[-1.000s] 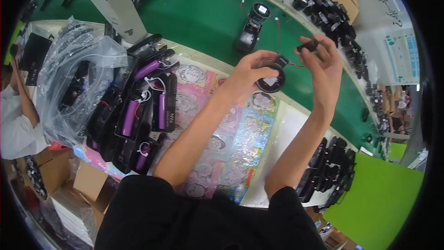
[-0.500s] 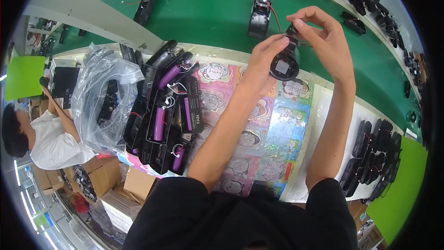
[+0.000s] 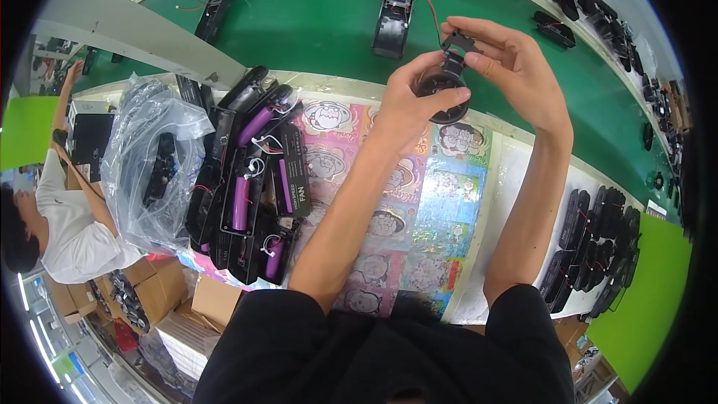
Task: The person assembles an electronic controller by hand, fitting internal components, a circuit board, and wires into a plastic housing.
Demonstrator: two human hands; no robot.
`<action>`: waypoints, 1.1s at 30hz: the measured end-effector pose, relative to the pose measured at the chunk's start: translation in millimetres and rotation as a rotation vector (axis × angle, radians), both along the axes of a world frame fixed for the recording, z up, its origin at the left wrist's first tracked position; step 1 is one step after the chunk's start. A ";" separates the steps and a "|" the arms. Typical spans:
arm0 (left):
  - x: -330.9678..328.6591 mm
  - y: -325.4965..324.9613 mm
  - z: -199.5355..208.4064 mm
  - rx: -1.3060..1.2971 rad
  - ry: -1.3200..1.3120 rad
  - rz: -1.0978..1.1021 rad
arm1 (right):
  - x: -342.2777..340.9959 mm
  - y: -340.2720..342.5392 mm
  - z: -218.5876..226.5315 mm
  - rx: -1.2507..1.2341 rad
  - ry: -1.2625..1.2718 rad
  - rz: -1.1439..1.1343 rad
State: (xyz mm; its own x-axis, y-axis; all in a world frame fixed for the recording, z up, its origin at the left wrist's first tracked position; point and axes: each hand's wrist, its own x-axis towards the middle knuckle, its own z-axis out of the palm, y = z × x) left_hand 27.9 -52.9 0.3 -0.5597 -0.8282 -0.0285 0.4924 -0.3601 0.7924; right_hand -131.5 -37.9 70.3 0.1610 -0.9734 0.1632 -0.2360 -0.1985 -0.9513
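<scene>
A black handheld-fan head (image 3: 431, 84), round with a ring-shaped rim, is gripped by my left hand (image 3: 407, 105), whose thumb lies across its face. My right hand (image 3: 516, 67) pinches the dark bracket-like neck part (image 3: 458, 42) just above the fan head, between thumb and fingers. The two parts appear joined or touching; my fingers hide the exact contact. Beyond my left hand, an open fan assembly (image 3: 393, 26) with red and white-tipped wires lies on the green belt. Under my forearms spreads a mat of colourful cartoon stickers (image 3: 389, 221).
Left of my arms is a pile of black fan housings with purple batteries (image 3: 240, 202), beside a clear plastic bag (image 3: 134, 202). Another fan assembly (image 3: 217, 7) lies farther left on the belt. Black housings (image 3: 594, 243) are stacked at right. A co-worker (image 3: 82, 232) sits at far left.
The fan head has turned in my left hand, and my thumb now covers its face. My right hand has shifted slightly left, still at the neck part. The co-worker's arm has reached forward.
</scene>
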 end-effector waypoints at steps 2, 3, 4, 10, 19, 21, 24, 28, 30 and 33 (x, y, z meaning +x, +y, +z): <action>0.4 0.8 0.1 0.020 0.031 0.005 | 0.3 1.3 2.3 0.063 -0.010 0.011; 0.2 1.2 1.6 0.040 0.060 0.009 | 0.3 1.6 3.3 0.076 -0.007 0.026; -0.5 1.3 2.2 0.041 0.061 0.010 | 0.6 1.7 3.7 0.089 -0.004 0.041; 0.1 -1.9 -2.4 0.095 0.122 0.038 | 8.2 -1.6 0.2 0.064 0.081 0.068; 4.5 -5.5 -6.7 0.138 0.079 0.053 | 11.3 -4.2 -5.5 0.028 0.001 0.087; 6.4 -7.3 -8.3 0.109 0.073 0.064 | 8.1 -6.5 -12.0 0.031 -0.017 0.086; 8.6 -11.1 -14.3 0.049 0.069 0.102 | 8.0 -8.1 -16.1 0.066 -0.058 0.099; 14.7 -14.3 -12.0 0.042 0.092 0.110 | 13.1 -10.9 -19.1 0.044 -0.036 0.088; 14.1 -15.0 -12.5 0.030 0.074 0.094 | 12.3 -12.1 -21.4 0.021 -0.021 0.078; 9.4 -16.8 -11.8 0.100 0.066 0.079 | 13.2 -15.6 -31.8 -0.048 -0.097 0.016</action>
State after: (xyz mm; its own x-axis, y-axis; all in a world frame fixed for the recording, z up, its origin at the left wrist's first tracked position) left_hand 37.2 -69.7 -11.5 -0.4963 -0.8646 -0.0785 0.5722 -0.3938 0.7193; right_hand -118.4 -53.5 38.5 0.1575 -0.9615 0.2251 -0.1396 -0.2473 -0.9588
